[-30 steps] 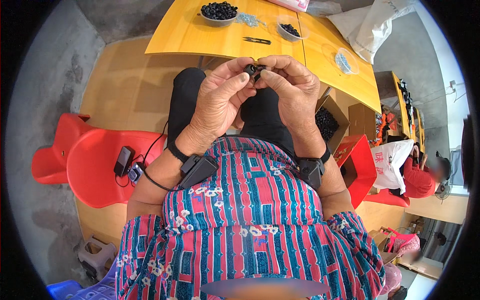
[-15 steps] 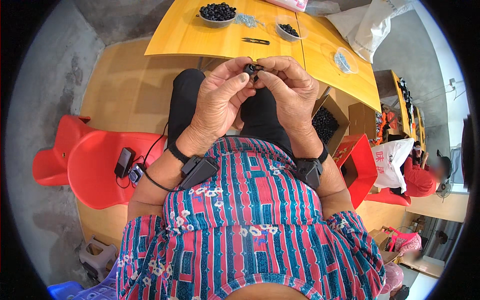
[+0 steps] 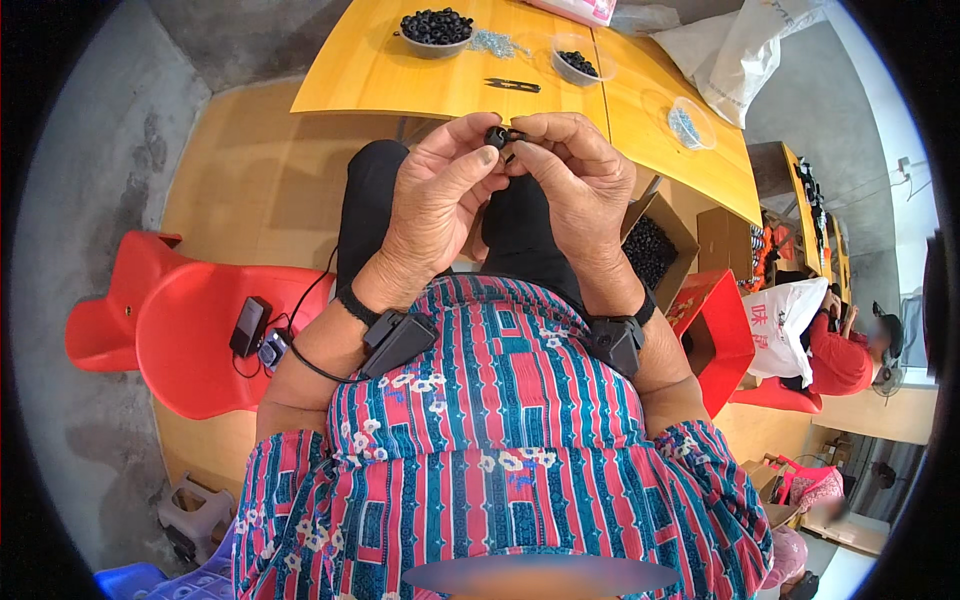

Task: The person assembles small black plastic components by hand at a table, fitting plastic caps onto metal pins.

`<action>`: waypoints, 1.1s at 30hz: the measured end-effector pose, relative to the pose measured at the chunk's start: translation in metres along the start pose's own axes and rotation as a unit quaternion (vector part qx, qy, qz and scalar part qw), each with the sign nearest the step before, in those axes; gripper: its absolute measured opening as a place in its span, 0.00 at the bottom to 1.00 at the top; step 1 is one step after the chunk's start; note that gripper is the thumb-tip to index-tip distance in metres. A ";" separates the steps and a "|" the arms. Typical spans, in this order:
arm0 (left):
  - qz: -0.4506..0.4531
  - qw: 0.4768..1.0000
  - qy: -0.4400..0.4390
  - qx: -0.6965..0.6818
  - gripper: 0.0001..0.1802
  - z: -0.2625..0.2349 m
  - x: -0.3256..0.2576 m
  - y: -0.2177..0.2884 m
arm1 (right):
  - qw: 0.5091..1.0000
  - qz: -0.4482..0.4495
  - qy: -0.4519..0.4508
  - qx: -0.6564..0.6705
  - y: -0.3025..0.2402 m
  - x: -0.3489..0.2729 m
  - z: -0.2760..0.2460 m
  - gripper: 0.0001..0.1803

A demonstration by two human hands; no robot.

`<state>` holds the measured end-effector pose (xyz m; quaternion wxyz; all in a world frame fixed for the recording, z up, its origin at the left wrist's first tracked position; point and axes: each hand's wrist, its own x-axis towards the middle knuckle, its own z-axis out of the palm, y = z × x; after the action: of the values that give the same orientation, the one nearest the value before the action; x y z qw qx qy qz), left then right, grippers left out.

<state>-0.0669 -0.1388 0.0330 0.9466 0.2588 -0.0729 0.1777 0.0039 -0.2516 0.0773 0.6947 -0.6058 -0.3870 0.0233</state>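
Both hands are raised together above the lap, and a small black ring-shaped part (image 3: 497, 135) sits pinched between them. The left hand (image 3: 437, 205) has its thumb and forefinger closed on the near-left side of the part, the thumb nail turned up; the right hand (image 3: 572, 190) meets it from the other side, its fingers curled in and clamped on the same part, so the fingertips of the two hands touch around it. What lies on the far side of the part, under the right fingers, is too small to tell. Beyond the fingers stretches a yellow wooden surface (image 3: 400, 80). Straight past the fingertips on it lies a small black clipper tool (image 3: 513, 85); farther out and a little to the left stands a grey bowl of black rings (image 3: 436, 28), with a loose heap of small metal pieces (image 3: 495, 43) just beside it. Out past the right fingers are a clear cup holding more black rings (image 3: 578, 62) and, farther right, a clear cup of small metal pieces (image 3: 685, 125). Below and to the right of the right hand, down by the knee, an open cardboard box of black rings (image 3: 650, 250) stands on the floor. Each wrist carries a black strapped device, and behind the left forearm is a red plastic chair (image 3: 200, 340).
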 end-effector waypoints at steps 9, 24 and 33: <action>0.014 0.999 0.016 0.038 0.15 0.001 0.000 0.001 | 1.000 -0.006 -0.008 -0.005 0.001 0.002 0.000 0.08; 0.047 0.983 0.041 0.171 0.15 0.005 0.000 0.001 | 0.999 0.041 0.019 0.022 0.003 0.001 0.003 0.07; 0.058 0.982 0.046 0.171 0.15 0.008 0.000 -0.002 | 0.996 -0.036 0.032 -0.081 0.010 0.000 0.000 0.08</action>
<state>-0.0662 -0.1445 0.0390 0.8787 0.4040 -0.0125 0.2540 0.0079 -0.2489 0.0688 0.6559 -0.6460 -0.3869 -0.0525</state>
